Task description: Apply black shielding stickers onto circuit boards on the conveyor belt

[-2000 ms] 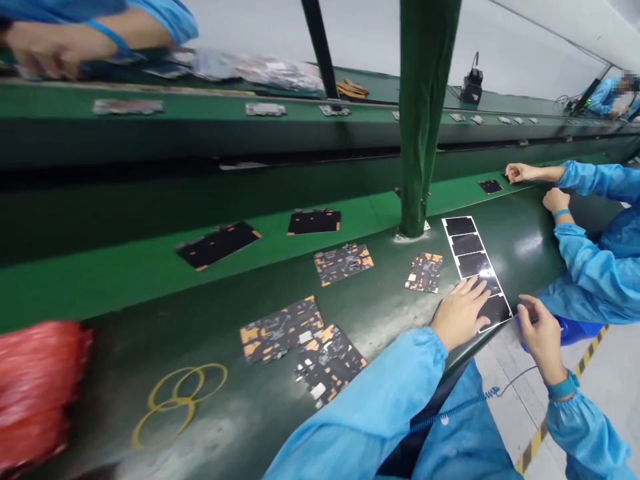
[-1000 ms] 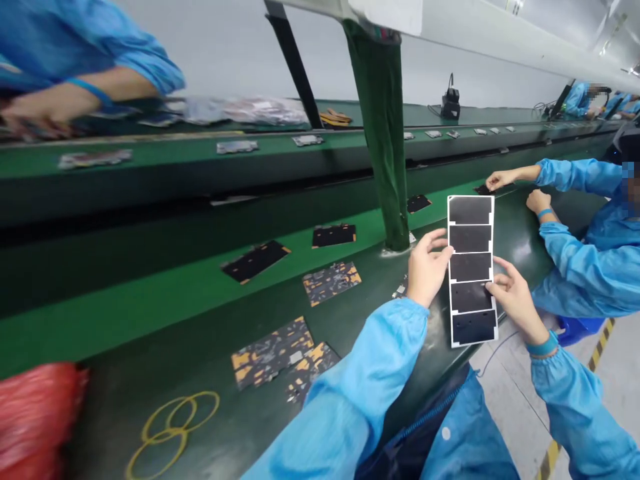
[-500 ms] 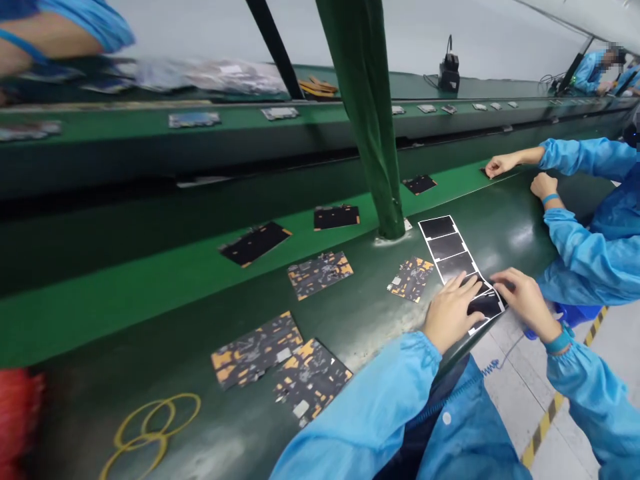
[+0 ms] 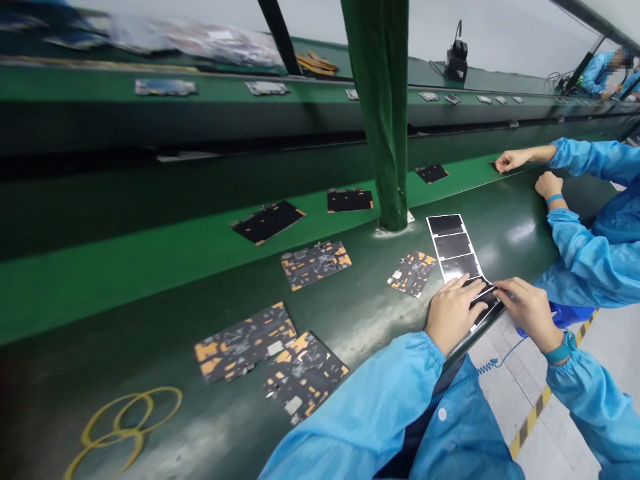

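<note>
A white-backed sheet of black rectangular stickers [image 4: 453, 245] lies along the front edge of the green bench. My left hand [image 4: 454, 312] rests on its near part, fingers stretched and thumb apart, pressing it down. At the right edge of that same part, my right hand [image 4: 533, 312] pinches a black sticker between thumb and fingers, its corner lifted from the sheet. My fingers hide much of this sticker. To the left of my left hand lies a small circuit board [image 4: 412, 273], flat on the bench and apart from the hand.
Other circuit boards [image 4: 245, 341] lie to the left, beside yellow rings [image 4: 125, 420]. Black-covered boards [image 4: 270, 221] sit on the bright green strip behind. A green-wrapped post [image 4: 385, 120] rises from the bench. At right, a co-worker's hand [image 4: 514, 160] touches a dark piece.
My right hand has shifted slightly left and up at the sheet's edge, towards my left hand, which stays on the sheet. The view has tilted slightly; an arm at upper left has left it.
</note>
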Demonstrator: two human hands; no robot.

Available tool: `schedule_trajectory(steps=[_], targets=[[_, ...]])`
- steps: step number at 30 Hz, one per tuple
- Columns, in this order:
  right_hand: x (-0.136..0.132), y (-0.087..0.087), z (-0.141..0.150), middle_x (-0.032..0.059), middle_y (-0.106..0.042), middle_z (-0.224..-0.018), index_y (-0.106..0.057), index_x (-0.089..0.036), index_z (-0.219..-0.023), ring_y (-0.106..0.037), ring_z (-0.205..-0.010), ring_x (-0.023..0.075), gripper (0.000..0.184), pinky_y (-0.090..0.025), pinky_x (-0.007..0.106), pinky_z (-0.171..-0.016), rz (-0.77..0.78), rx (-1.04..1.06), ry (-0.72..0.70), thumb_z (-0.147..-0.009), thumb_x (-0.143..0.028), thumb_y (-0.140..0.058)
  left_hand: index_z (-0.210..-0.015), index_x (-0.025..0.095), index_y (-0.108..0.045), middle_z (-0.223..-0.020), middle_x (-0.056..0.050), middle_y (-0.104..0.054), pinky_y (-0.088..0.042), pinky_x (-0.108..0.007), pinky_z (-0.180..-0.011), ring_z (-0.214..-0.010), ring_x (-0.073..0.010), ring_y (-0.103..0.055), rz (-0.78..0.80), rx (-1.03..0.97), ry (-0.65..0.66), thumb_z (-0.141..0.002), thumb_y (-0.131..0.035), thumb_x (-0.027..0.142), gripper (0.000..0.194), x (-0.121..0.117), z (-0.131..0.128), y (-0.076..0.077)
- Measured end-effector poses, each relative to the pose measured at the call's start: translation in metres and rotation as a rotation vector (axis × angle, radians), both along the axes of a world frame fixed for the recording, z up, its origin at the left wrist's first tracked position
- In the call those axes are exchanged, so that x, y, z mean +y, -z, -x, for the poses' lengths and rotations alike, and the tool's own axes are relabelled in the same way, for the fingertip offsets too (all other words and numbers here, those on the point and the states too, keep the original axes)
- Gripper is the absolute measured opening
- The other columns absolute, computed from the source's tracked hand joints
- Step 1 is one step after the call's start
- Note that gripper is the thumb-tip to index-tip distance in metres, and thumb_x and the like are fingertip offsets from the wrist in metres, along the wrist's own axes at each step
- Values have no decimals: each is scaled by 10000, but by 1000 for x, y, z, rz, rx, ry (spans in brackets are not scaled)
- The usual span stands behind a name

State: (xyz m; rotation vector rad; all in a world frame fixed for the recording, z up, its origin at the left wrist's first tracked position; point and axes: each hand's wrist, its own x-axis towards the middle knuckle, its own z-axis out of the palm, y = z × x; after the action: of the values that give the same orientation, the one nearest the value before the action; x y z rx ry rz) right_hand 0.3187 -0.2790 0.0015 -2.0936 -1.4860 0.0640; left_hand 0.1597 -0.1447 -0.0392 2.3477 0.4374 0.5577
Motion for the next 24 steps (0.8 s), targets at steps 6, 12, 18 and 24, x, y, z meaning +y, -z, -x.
schedule_trajectory(steps=[6,12,18,24], targets=[[-5,4,0,56,-809,-955,-812,-282,-1038,-770,-857,216,215,-603,331,-788,-44,-101,-33,-1051,-359,-612,-1215,298,-766,-1283,-8,-784,-525,-437,-1153,-1328,-262,-666,16,-28,-20,-977,-730,281,242,0,-1,-2],[-1,-2,-2,54,-798,-930,-798,-275,-1056,-749,-846,229,195,-588,361,-783,-7,-140,-76,-1047,-364,-625,-1203,306,-771,-1278,0,-783,-508,-432,-1176,-1343,-254,-651,46,0,-7,-960,-739,235,255,0,1,-6],[-4,-3,-1,52,-796,-919,-789,-273,-1029,-745,-841,222,205,-575,351,-774,15,-192,-68,-1056,-357,-604,-1192,313,-778,-1262,-13,-786,-504,-449,-1184,-1343,-258,-654,59,22,-9,-963,-732,232,248,0,1,-7],[-1,-5,-5,61,-781,-891,-791,-262,-1037,-724,-827,240,239,-557,360,-756,88,-236,-91,-1061,-388,-590,-1176,289,-780,-1276,-17,-785,-504,-450,-1190,-1354,-262,-649,58,24,-16,-950,-747,214,240,-1,1,-7]])
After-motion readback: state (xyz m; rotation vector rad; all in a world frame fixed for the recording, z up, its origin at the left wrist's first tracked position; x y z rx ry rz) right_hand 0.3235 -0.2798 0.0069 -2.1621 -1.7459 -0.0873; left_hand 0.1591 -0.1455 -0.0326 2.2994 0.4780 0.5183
